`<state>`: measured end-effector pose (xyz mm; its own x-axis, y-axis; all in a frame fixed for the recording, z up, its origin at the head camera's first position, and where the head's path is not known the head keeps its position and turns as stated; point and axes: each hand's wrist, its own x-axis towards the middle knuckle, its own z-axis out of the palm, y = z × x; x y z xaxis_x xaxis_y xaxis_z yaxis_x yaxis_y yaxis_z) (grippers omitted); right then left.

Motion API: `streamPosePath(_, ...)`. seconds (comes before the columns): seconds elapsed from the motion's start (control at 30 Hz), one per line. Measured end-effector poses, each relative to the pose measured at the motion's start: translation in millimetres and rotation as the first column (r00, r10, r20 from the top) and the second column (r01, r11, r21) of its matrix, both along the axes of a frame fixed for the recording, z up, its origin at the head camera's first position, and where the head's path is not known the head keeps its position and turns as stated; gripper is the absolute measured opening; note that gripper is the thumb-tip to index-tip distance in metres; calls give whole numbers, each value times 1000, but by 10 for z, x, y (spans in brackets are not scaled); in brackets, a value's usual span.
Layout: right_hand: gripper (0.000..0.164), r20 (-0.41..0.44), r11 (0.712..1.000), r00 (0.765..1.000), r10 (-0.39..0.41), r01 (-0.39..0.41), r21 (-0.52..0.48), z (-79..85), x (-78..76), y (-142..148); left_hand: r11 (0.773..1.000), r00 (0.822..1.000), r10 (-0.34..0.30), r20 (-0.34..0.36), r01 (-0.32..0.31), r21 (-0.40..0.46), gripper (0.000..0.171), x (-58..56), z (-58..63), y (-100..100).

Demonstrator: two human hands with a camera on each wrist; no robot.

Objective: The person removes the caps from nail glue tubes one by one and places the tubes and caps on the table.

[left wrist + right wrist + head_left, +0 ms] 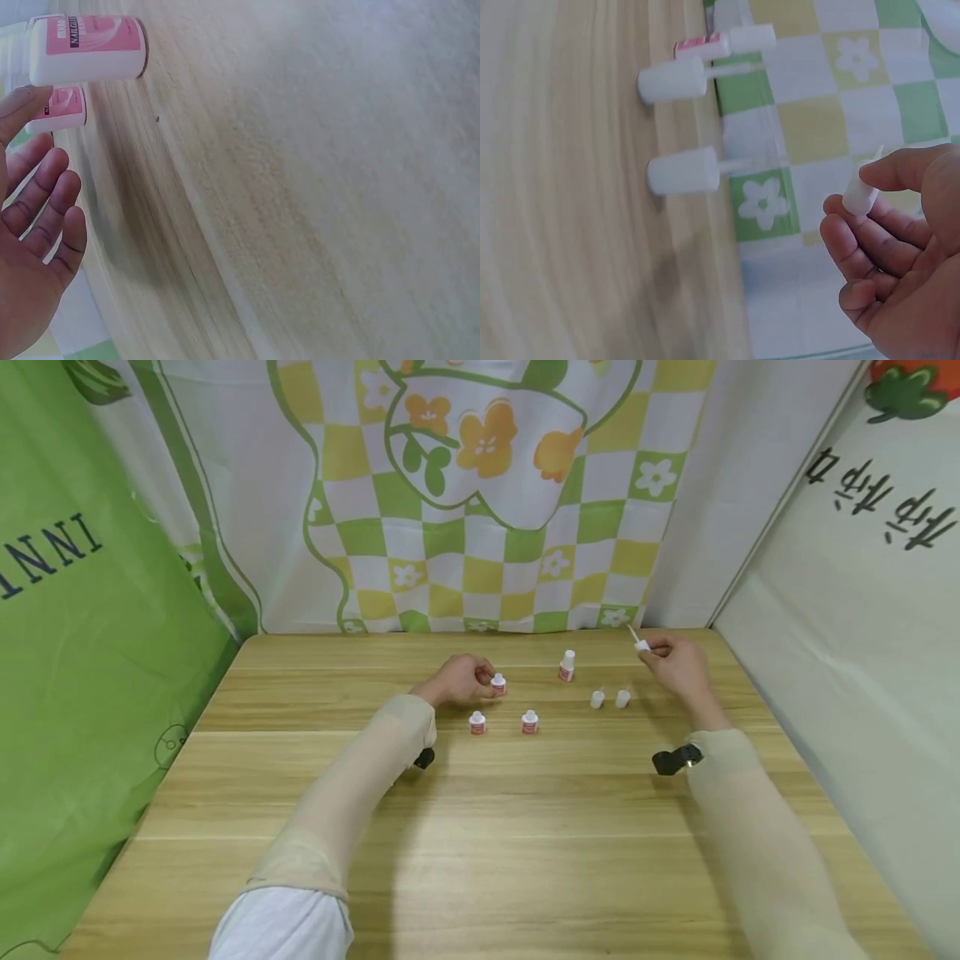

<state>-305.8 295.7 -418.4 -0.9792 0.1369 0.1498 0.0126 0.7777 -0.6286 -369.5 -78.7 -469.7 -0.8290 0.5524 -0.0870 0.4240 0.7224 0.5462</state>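
Near the table's back, my left hand [461, 679] pinches a small uncapped nail glue bottle [498, 686] between thumb and index finger. In the left wrist view that bottle [66, 111] is partly hidden behind the thumb. Its white brush cap type matches the one in my right hand [681, 672], where thumb and fingers pinch a brush cap [861, 191], brush pointing up. Two more uncapped nail glue bottles, a left one [477, 724] and a right one [530, 722], stand closer to the front.
Two white brush caps, one left [597, 700] and one right [622, 699], stand brush-up between the hands. Behind them stands a capped nail glue bottle [566, 668]. A patterned cloth [480, 543] hangs along the back edge of the wooden table [510, 860].
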Motion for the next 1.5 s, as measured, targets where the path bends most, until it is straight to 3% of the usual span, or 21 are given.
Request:
streamPosePath(0.13, 35, 14, 1000, 1000, -25, 25, 5, -42, 31, 73, 1000, 1000, -7, -2, 7, -9, 48, 26, 49, 29)
streamPosePath(0.4, 35, 32, 999, 999, -5, 3, 37, -110, 84, 140, 1000, 1000, 0, -4, 0, 7, 47, 62, 111, 108)
streamPosePath(0.9, 32, 130, 1000, 991, -21, 19, 12, -300, 141, 251, 999, 999, -42, 4, 42, 8, 49, -18, 214, 244)
streamPosePath(1.23, 36, 187, 998, 981, 42, -51, 43, -350, 192, 268, 999, 999, -46, -6, 46, 8, 46, -41, 280, 384)
streamPosePath(1.5, 32, 159, 994, 986, 58, -71, 78, -374, 217, 282, 999, 999, -52, -9, 52, -5, 38, -33, 336, 467)
